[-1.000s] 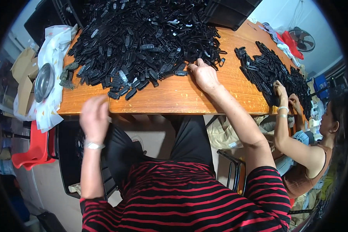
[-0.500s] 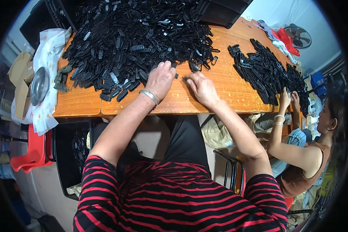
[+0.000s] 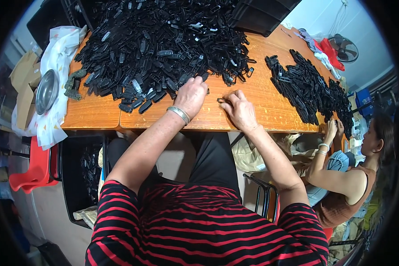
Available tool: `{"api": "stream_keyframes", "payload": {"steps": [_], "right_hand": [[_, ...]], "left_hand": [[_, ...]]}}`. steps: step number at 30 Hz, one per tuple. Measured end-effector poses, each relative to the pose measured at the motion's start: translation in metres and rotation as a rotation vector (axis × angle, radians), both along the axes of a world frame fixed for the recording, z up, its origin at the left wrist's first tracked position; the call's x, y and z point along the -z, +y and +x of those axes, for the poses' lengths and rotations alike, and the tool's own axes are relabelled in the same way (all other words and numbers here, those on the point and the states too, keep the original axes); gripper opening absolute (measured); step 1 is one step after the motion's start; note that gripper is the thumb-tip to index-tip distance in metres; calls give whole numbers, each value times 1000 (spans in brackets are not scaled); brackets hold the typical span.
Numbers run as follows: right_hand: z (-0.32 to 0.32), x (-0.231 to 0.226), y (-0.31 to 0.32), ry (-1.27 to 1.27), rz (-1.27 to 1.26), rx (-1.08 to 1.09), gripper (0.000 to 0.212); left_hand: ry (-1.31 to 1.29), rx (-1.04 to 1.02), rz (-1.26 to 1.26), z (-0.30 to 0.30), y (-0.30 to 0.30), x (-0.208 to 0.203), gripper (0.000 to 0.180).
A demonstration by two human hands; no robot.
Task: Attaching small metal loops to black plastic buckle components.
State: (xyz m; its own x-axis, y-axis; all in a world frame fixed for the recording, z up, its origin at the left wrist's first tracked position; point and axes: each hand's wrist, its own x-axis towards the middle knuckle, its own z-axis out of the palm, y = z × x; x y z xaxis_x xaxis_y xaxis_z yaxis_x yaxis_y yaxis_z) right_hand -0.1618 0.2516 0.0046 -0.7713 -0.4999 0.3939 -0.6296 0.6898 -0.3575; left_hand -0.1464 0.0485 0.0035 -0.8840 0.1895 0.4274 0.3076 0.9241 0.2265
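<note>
A large heap of small black plastic pieces [image 3: 150,53], long and narrow with open slots in some, covers the far left part of the wooden table [image 3: 164,120]. My left hand [image 3: 191,98] is closed at the heap's near edge, its fingertips turned down and mostly hidden. Beside those fingers a small dark bit [image 3: 207,91] shows; I cannot tell whether it is held. To the right, over bare wood, my right hand [image 3: 243,111] pinches a small black plastic piece [image 3: 220,100] between thumb and finger.
A second black heap [image 3: 297,86] lies at the right, where a co-worker's hands [image 3: 333,129] handle pieces. A black crate [image 3: 264,15] stands at the back. Left are a metal bowl [image 3: 47,91] on white sheeting and a black bin [image 3: 82,177] below.
My right hand has come slightly nearer to me, and the piece in its pinch shows more clearly. My left hand stays closed by the heap. The whole view has shifted a little.
</note>
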Motion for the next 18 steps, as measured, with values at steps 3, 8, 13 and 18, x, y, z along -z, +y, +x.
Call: {"api": "stream_keyframes", "payload": {"steps": [3, 8, 13, 18], "right_hand": [[0, -3, 8, -21, 55, -32, 23], [6, -8, 1, -78, -223, -7, 21], [28, -27, -20, -194, -478, -23, 17], [35, -33, -31, -197, -483, -65, 17]], "left_hand": [[23, -4, 111, 3, -1, 0, 10], [-33, 67, 774, 18, 4, 6, 23], [-406, 209, 1450, 35, 9, -1, 26], [-383, 263, 1505, 42, 9, -4, 26]]}}
